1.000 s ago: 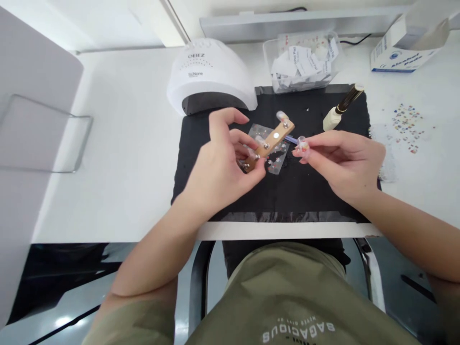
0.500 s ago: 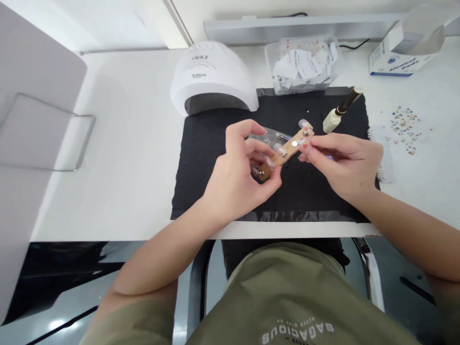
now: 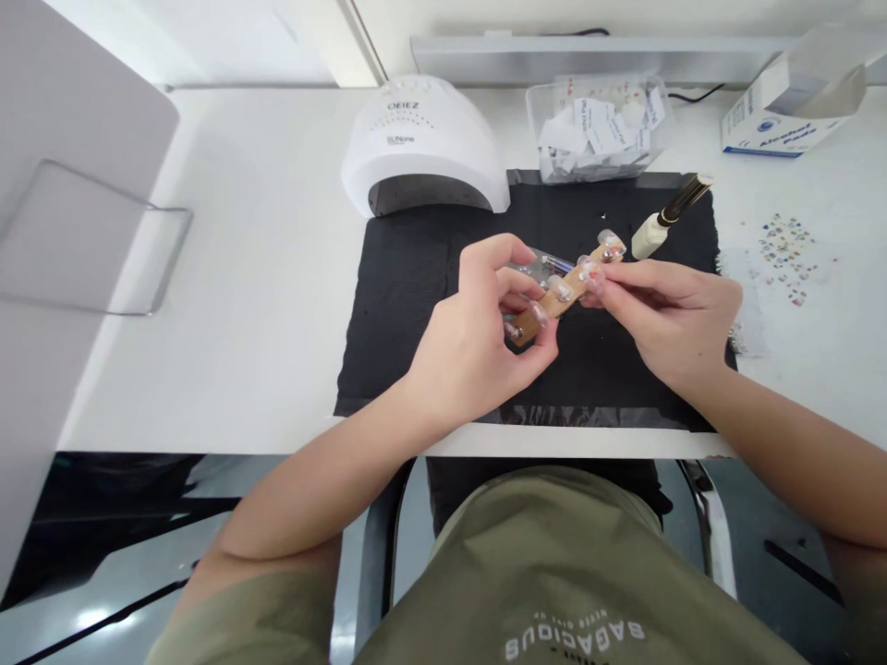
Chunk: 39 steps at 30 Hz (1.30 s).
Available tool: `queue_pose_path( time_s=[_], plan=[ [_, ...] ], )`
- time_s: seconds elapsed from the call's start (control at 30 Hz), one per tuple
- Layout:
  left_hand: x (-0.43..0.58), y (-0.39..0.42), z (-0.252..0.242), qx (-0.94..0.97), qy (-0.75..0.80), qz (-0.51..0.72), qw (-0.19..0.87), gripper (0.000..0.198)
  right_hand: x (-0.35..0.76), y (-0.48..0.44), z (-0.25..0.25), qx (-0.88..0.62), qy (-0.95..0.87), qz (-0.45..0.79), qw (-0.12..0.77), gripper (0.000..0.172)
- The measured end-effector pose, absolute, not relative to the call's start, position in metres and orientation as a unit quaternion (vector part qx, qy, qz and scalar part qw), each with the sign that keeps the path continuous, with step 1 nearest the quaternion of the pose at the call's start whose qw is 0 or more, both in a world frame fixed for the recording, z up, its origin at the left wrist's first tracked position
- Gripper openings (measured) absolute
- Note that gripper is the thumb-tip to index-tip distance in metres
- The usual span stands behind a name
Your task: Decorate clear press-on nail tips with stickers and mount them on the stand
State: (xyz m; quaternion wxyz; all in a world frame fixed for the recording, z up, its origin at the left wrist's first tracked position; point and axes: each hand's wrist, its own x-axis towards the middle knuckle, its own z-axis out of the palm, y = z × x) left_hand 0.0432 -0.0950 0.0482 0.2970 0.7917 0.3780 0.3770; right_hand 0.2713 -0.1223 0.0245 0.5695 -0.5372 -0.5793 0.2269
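I've got left hand (image 3: 478, 346) curled firmly round wooden nail-tip holder (image 3: 565, 296), held above black mat (image 3: 408, 351). Right hand (image 3: 665, 314) pinched nearly shut at holder's upper end; what it's gripping, too small for me to tell. Clear sheet (image 3: 533, 268) lying just under holder. Brush (image 3: 648, 237) on mat beyond right hand. UV nail lamp (image 3: 422, 148) farther back on desk (image 3: 242, 277).

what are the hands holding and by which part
The left hand pinches a wooden strip of false nail tips near its lower end; the right hand pinches a nail tip toward the strip's upper end.
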Motion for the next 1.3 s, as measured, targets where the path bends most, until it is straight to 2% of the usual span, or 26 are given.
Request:
queue_pose_path(
  time_s=[0.17,0.33,0.63,0.87,1.03,1.3],
  plan=[
    [0.044,-0.095,0.045,0.805,0.365,0.384,0.267,0.054,0.268,-0.122,0.026,-0.535,-0.554,0.256,0.585,0.012],
    [0.046,-0.095,0.043,0.812,0.341,0.401,0.253,0.052,0.267,-0.123,0.028,-0.519,-0.55,0.269,0.597,0.02],
    [0.046,-0.097,0.046,0.796,0.372,0.379,0.29,0.049,0.267,-0.123,0.027,-0.545,-0.549,0.24,0.586,0.011],
    [0.046,-0.093,0.049,0.738,0.382,0.406,0.379,0.056,0.271,-0.13,0.026,-0.53,-0.591,0.216,0.568,0.018],
    [0.046,-0.093,0.048,0.741,0.377,0.407,0.379,0.054,0.269,-0.134,0.031,-0.507,-0.65,0.202,0.529,0.023],
    [0.045,-0.099,0.043,0.759,0.354,0.433,0.334,0.049,0.266,-0.13,0.03,-0.475,-0.675,0.205,0.526,0.03]
  ],
)
